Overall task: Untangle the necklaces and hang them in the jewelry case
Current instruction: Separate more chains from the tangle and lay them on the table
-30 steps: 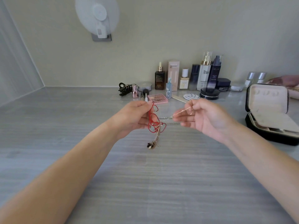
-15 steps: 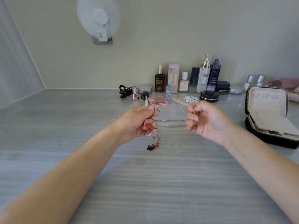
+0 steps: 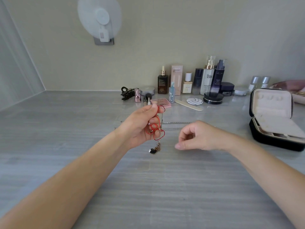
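Grey tabletop (image 3: 148,187) under both arms. Left hand (image 3: 140,128) raised, pinching tangled red necklaces (image 3: 156,129), 1 dark pendant (image 3: 152,151) dangling. Right hand (image 3: 199,136) beside, fingers curled, hold unclear. Jewelry case (image 3: 272,141) open, far right.

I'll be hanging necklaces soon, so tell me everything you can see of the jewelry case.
The jewelry case is a black zipped box lined in pale fabric. It sits open on the grey table, far right, lid upright with small hooks near its top, a pale flap over the base. Its hooks look bare.
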### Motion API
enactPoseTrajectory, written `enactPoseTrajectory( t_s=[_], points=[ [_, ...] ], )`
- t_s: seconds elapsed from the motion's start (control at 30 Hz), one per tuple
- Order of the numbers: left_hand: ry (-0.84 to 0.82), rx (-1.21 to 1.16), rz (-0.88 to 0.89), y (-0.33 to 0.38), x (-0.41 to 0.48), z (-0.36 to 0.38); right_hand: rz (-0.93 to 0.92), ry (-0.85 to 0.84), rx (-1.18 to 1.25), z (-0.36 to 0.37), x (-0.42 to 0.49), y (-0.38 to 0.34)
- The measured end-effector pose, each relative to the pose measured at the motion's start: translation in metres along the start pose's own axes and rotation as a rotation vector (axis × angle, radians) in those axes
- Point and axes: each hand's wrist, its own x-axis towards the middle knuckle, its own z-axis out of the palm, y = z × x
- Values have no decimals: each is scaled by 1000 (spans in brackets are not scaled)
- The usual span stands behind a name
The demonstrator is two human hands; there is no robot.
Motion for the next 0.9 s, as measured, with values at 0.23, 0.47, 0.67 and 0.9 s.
enactPoseTrajectory(
  t_s=[0.23,0.47,0.67,0.9],
  points=[
    [-7,2,-14,0,-2,3,-125,189,8,9,-1,-15],
    [5,1,-14,-1,-3,5,-188,393,-158,32,1,-26],
    [83,86,-36,-2,1,1,-186,411,-150,23,-2,-23],
    [98,246,-72,-6,2,-2,-173,449,-49,12,0,-17]
  ],
)
